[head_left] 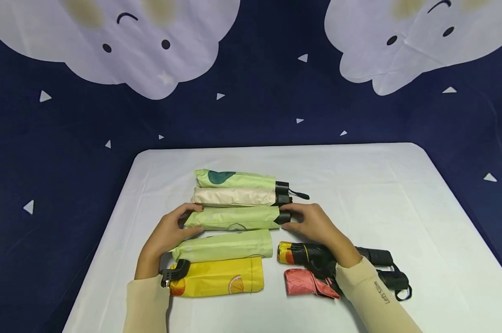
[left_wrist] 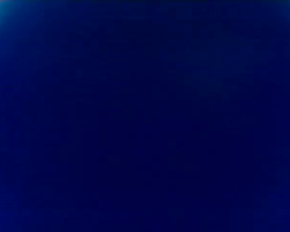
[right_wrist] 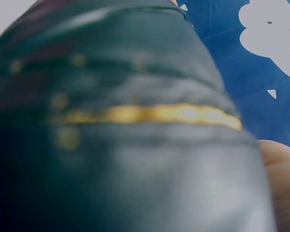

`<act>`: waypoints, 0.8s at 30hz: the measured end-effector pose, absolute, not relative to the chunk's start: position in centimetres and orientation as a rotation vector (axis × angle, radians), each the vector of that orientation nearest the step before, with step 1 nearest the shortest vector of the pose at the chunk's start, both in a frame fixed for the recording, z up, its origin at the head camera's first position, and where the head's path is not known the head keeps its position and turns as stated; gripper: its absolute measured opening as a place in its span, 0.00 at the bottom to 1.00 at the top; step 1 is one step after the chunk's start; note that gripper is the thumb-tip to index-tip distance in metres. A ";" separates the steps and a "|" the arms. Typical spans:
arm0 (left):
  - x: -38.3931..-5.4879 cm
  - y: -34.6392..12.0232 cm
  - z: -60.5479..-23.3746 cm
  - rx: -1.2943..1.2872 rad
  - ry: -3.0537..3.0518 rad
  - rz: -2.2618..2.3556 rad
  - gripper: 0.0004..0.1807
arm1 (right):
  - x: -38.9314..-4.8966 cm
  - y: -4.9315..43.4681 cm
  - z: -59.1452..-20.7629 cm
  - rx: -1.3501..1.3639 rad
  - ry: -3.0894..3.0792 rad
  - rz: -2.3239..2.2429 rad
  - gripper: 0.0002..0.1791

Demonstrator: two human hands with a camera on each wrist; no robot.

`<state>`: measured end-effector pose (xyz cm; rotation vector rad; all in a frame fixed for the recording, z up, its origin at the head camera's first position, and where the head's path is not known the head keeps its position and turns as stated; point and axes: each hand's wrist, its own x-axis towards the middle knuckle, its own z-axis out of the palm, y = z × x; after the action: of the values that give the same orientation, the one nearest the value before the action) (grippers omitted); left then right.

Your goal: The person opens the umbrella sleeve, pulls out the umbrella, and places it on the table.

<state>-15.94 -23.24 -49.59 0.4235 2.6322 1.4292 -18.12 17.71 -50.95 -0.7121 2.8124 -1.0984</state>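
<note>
A folded umbrella in a light green sleeve [head_left: 238, 218] lies crosswise on the table between both hands. The left hand [head_left: 168, 233] grips its left end, thumb at the near edge and fingers at the far edge. At the other end, the right hand [head_left: 311, 222] holds the black handle [head_left: 284, 217] between thumb and fingers. Just beyond lie a cream umbrella [head_left: 234, 196] and another green umbrella [head_left: 251, 180], both with black handles. Nearer the person are a green sleeve [head_left: 226, 246] and a yellow sleeve [head_left: 217, 277] with an orange-slice print. The left wrist view is nearly all dark blue.
Under the right forearm lie a black umbrella [head_left: 313, 253] with a yellow-orange end and a coral-red piece of fabric [head_left: 303, 282]. A black handle with a strap [head_left: 394, 280] sticks out to the right. Blurred dark material [right_wrist: 135, 169] fills most of the right wrist view.
</note>
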 end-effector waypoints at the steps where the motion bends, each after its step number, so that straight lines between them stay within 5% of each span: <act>1: -16.0 -23.2 -49.7 0.441 2.604 1.448 0.26 | -18.1 17.7 -51.0 -0.714 2.812 -1.091 0.26; 24: -16.0 -23.2 -50.5 0.420 2.626 1.374 0.29 | -18.2 17.6 -51.5 -0.746 2.857 -1.073 0.25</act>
<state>-15.96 -23.21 -50.53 0.4200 2.6259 1.3742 -18.18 17.64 -51.55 -0.7457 2.8570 -1.0730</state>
